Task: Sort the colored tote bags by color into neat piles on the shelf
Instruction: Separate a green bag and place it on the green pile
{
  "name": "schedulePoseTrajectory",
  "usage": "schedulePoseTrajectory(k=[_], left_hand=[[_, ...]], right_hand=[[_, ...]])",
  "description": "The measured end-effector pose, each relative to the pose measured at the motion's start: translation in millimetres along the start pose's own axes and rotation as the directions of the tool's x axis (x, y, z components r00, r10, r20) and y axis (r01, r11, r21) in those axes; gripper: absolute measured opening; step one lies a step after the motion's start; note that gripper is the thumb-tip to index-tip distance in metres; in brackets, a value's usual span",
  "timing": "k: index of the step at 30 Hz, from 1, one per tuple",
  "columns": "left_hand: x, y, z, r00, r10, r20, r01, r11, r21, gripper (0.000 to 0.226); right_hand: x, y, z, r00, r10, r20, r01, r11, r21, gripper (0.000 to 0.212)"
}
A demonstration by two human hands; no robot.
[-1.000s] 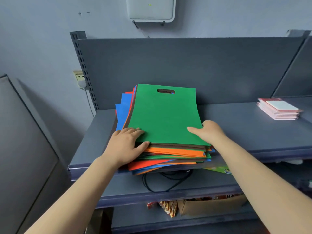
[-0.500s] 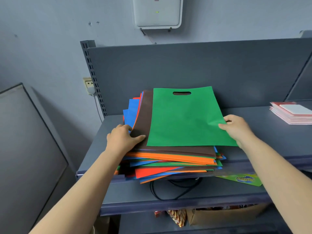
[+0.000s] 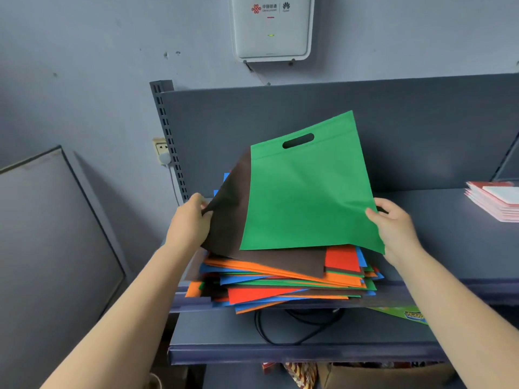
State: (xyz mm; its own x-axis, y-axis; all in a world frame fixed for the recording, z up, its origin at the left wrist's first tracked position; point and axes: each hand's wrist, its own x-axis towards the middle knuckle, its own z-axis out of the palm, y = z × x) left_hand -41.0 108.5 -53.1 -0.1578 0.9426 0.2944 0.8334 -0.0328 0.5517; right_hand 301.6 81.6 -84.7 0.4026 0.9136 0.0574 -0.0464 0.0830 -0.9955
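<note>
Item: green bag, flat cloth tote with a cut-out handle slot. Held by the right hand, which pinches its right edge, thumb on top. It is tilted up, handle end high and toward the shelf's back panel, clear of the pile along most of its length; likely lifted so it can be carried off to start a green pile.

Item: brown bag, next in the pile. The left hand grips its left edge and peels that side upward, probably to separate it from the green bag (the two overlap).

Item: mixed pile of orange, blue, red, green and brown bags, fanned untidily at the front of the shelf, some corners overhanging the lip. Nothing sorted yet, by my judgement.

Item: pink stack, far right of the shelf, well apart.

Change noted: half a second ago the green bag lay flat on the pile and the left hand pressed the brown bag down; now both bags are raised.
</note>
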Motion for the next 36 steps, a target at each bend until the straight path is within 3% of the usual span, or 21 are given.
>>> schedulePoseTrajectory(k=[6,10,16,19,23,28,32,36], left_hand=[[-32.1,-0.1,-32.5,0.969,-0.007,-0.245,-0.052,0.970,-0.236,0.023],[-76.4,-0.5,-58.1,0.912,-0.216,-0.348,-0.011,0.837,-0.547,0.019],[-167.8,-10.5,-100.2,0.765,-0.464,-0.447,-0.023,0.674,-0.739,0.017],[-228.9,-23.5,-127.8,0.665,-0.580,-0.471,0.003,0.632,-0.775,0.021],[-319.5,-33.4,-166.1,0.511,-0.683,-0.521,-0.063,0.575,-0.816,0.024],[-419.7,-38.7,-211.3,0.319,-0.740,-0.593,-0.119,0.589,-0.799,0.021],[-490.6,-39.7,-246.9,0.181,-0.778,-0.602,-0.215,0.566,-0.796,0.020],[-567.2,-41.7,-277.3,0.051,-0.783,-0.620,-0.217,0.597,-0.772,0.018]], right_hand=[[-14.4,-7.9,12.2,0.989,0.065,0.131,-0.107,0.933,0.343,0.032],[-36.4,-15.5,19.2,0.960,0.081,0.268,-0.191,0.888,0.419,0.032],[-85.1,-21.8,39.9,0.883,0.056,0.466,-0.277,0.865,0.419,0.032],[-119.1,-21.6,61.6,0.803,0.036,0.595,-0.337,0.850,0.404,0.034],[-183.2,-23.0,93.3,0.691,0.015,0.723,-0.395,0.846,0.360,0.051],[-269.3,-29.9,127.7,0.494,0.017,0.869,-0.504,0.820,0.271,0.054],[-335.4,-41.7,149.3,0.360,0.021,0.933,-0.564,0.801,0.200,0.040],[-410.5,-50.7,161.0,0.256,0.010,0.967,-0.600,0.786,0.151,0.031]])
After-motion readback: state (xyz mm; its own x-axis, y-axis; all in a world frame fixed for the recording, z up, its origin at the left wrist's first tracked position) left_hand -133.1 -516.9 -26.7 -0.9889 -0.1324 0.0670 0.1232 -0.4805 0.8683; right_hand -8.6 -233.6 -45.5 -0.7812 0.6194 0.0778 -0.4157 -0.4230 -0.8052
